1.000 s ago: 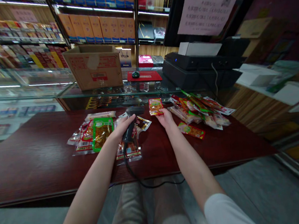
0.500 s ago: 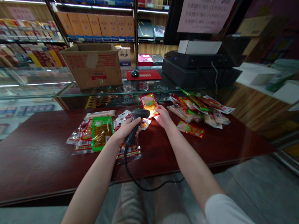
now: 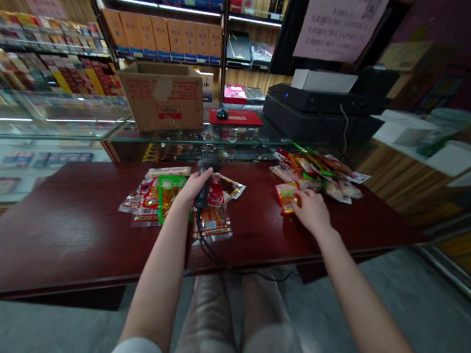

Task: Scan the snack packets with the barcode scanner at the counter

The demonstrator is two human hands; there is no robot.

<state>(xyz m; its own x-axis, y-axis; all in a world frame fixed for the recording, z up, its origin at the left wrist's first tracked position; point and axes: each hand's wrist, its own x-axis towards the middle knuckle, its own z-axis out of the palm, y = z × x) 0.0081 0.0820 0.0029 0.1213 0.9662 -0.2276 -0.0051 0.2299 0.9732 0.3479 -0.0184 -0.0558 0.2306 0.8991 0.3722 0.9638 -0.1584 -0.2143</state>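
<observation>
My left hand (image 3: 190, 188) is closed round the handle of a black corded barcode scanner (image 3: 204, 181), held low over the left group of snack packets (image 3: 162, 194) on the dark red table (image 3: 65, 234). The scanner's cable (image 3: 209, 246) runs down off the table's front edge. My right hand (image 3: 312, 211) rests on the table at the right. Its fingers curl onto a red and orange snack packet (image 3: 286, 196) at the near edge of the right pile of packets (image 3: 321, 172).
Behind the table runs a glass counter (image 3: 66, 129) with a cardboard box (image 3: 164, 97), a red mat (image 3: 235, 117) and a black till machine (image 3: 321, 108) on it. Shelves of boxed goods (image 3: 170, 32) fill the back wall. My knees are under the table's front edge.
My right hand no longer holds up the packet lit by the scanner; it has moved right and down onto a packet by the right pile. The scanner has dropped lower, its light off.
</observation>
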